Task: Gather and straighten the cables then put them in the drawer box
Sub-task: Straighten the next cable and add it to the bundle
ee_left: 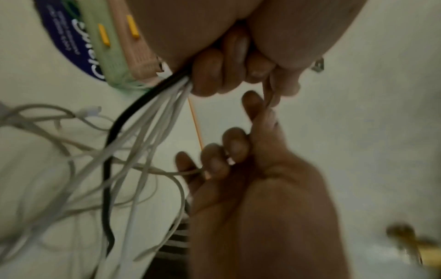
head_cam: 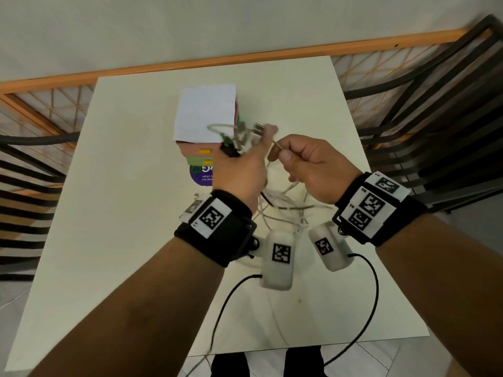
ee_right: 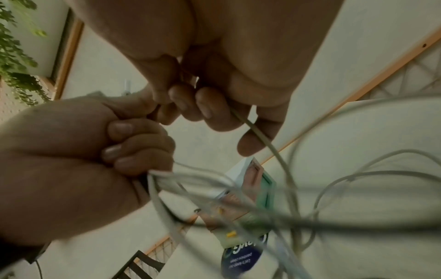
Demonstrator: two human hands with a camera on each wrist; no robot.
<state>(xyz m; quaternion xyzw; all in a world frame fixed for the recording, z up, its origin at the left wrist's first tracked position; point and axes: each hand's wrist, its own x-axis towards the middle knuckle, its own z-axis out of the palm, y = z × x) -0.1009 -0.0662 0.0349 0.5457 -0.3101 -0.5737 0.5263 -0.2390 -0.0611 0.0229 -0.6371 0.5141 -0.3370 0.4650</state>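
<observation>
My left hand [head_cam: 241, 163] grips a bundle of white cables and one black cable [ee_left: 148, 120] in a fist. Their plug ends [head_cam: 246, 133] stick up above the fist, and the loose lengths [head_cam: 283, 210] hang in a tangle down to the table. Just to its right, my right hand [head_cam: 296, 159] pinches a single thin white cable [ee_right: 260, 136] between thumb and fingers, close to the left fist [ee_right: 136, 147]. Behind the hands stands the drawer box [head_cam: 205, 112], with a white top and pink and green drawers with yellow handles [ee_left: 103, 35]. Both drawers look closed.
A round purple sticker [head_cam: 200, 175] lies on the pale table [head_cam: 114, 213] in front of the box. Black slatted chairs [head_cam: 435, 126] flank the table on both sides. An orange-framed lattice [head_cam: 54, 104] runs along the wall behind. Black camera leads [head_cam: 364, 317] trail off the near edge.
</observation>
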